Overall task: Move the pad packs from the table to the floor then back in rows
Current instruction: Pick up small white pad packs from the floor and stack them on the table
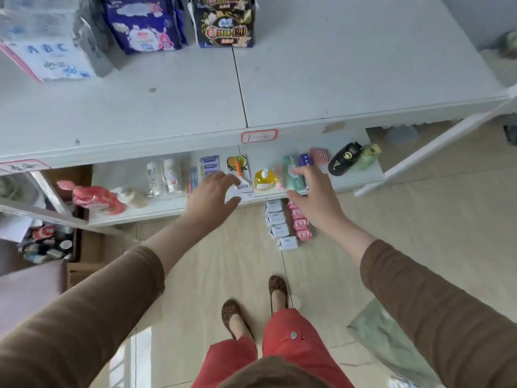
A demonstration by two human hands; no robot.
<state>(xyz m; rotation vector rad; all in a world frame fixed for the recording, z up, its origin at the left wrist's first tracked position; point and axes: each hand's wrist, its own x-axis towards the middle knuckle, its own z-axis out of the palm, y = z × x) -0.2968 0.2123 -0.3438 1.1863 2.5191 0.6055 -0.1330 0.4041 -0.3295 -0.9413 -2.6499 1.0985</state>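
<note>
Two short rows of small pad packs lie on the floor below the table's front edge: several white packs (278, 224) and several pink packs (300, 224) side by side. My left hand (213, 197) hovers above the lower shelf, fingers spread and holding nothing. To the right of it, my right hand (313, 196) reaches out over the top of the pink row with relaxed fingers, also holding nothing. Large pad bags stand at the back of the table top: a white ABC bag (51, 56), a dark blue bag (144, 22) and a black bag (225, 22).
The white table (349, 65) has a lower shelf (156, 212) with toiletries, a yellow bottle (264, 179), a green pack (293, 175) and a black bottle (345, 158). A box of clutter (47, 245) sits at left. My feet stand on the tiled floor.
</note>
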